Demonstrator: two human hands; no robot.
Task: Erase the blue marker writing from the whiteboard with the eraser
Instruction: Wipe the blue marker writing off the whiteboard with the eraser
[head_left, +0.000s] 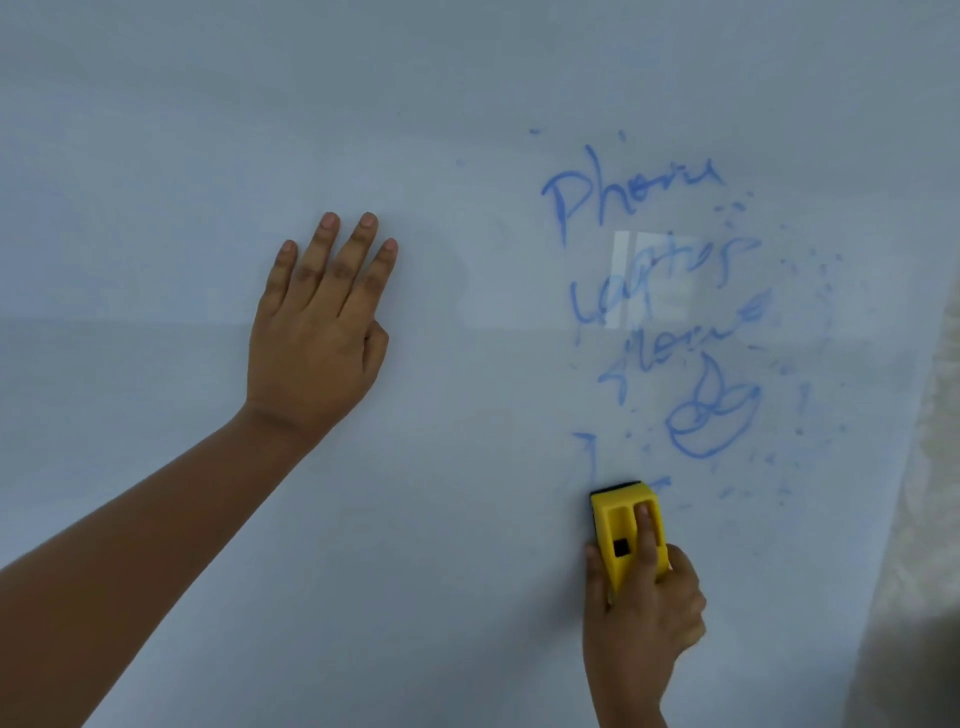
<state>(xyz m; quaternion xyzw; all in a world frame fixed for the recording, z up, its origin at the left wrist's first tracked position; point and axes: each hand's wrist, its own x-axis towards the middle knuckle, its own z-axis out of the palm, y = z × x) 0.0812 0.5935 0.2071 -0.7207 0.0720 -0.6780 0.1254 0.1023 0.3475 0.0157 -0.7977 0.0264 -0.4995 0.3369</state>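
The whiteboard (467, 104) fills nearly the whole view. Blue marker writing (654, 280) covers its right part: three scrawled words, a small drawing (711, 415) below them, a short stroke at lower left, and scattered blue specks to the right. My right hand (641, 608) grips a yellow eraser (626, 530) with a black pad, pressed to the board just under the writing, index finger lying along its top. My left hand (317, 332) rests flat on the board to the left, fingers spread and pointing up, well apart from the writing.
The board's right edge (914, 467) runs diagonally down the right side, with a pale mottled surface (935, 571) beyond it. A bright window reflection (639, 275) lies over the middle word.
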